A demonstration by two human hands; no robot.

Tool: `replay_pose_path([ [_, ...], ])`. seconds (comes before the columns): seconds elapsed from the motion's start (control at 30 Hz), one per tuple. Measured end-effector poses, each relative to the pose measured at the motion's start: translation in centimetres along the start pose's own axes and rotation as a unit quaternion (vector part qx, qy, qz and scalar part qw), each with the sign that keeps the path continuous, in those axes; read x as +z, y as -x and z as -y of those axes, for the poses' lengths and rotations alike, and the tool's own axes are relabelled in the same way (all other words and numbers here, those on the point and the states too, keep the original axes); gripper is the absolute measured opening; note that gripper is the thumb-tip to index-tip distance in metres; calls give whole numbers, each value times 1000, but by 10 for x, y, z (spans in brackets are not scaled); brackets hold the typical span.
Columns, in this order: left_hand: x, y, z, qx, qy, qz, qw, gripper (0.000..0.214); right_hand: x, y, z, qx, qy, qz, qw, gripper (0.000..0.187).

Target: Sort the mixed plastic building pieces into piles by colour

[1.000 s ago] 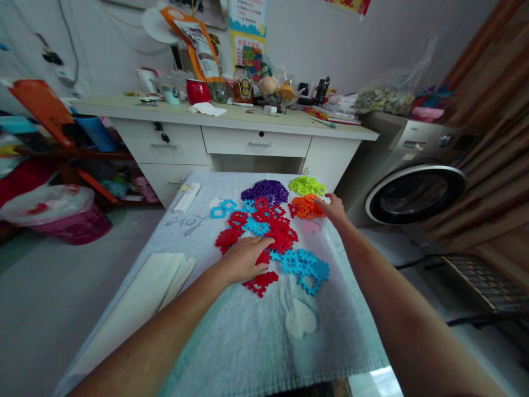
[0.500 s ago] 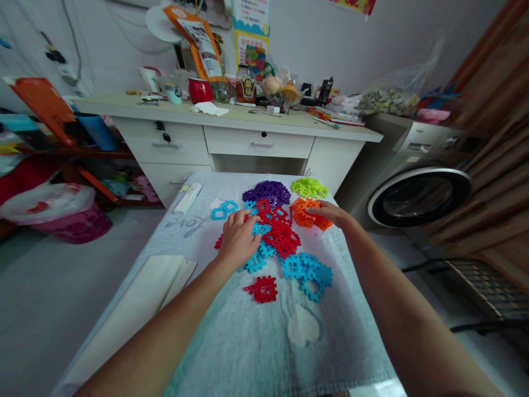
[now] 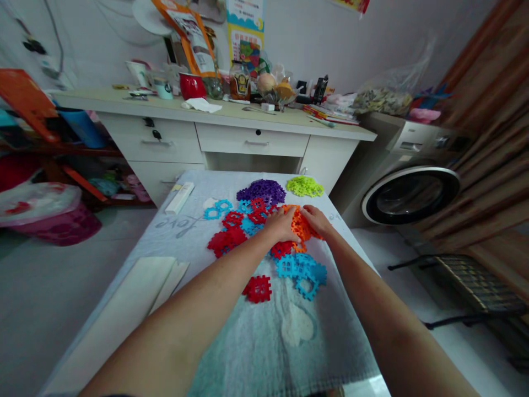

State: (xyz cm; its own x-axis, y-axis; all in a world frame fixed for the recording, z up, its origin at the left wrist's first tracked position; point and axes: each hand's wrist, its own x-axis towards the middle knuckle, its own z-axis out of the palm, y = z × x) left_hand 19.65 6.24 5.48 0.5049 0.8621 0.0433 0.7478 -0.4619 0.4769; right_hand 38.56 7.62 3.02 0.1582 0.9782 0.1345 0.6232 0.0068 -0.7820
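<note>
My left hand (image 3: 281, 225) and my right hand (image 3: 317, 220) press in from either side on a bunch of orange plastic interlocking pieces (image 3: 301, 227). Some fingertips are hidden behind the orange pieces. Under and beside my left hand lie red interlocking pieces (image 3: 225, 241). Blue interlocking pieces (image 3: 303, 270) spread just below the hands, close to a red square piece (image 3: 259, 289). Purple pieces (image 3: 262, 191) sit in a heap behind, with yellow-green pieces (image 3: 305, 186) to their right. A few light-blue pieces (image 3: 217, 209) lie farther left.
A cloth (image 3: 248, 353) covers the table. A white box (image 3: 179, 198) and folded white material (image 3: 119, 309) lie along its left side. Beyond stands a white desk (image 3: 256, 138) loaded with jars and cups. A washing machine (image 3: 397, 160) is at the right, a pink bin (image 3: 53, 215) at the left.
My left hand has moved right from the red and blue pieces to the orange ones. My right hand has stayed at the orange pieces, which now sit between both hands. The view has shifted slightly.
</note>
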Motion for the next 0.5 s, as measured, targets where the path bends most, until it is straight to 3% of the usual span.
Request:
replay_pose_path([
  [0.2,10,-3,-4,14,35,-55,998,85,28,16,16,0,-51,-35,998,41],
  [0.3,7,4,-3,31,94,-100,990,89,33,20,32,-1,-134,-47,990,44],
  [0.4,-8,16,5,49,146,-143,978,91,40,25,60,-26,-188,-48,981,43],
  [0.5,-37,36,21,80,158,-172,969,91,49,31,93,-50,-227,-13,973,41],
])
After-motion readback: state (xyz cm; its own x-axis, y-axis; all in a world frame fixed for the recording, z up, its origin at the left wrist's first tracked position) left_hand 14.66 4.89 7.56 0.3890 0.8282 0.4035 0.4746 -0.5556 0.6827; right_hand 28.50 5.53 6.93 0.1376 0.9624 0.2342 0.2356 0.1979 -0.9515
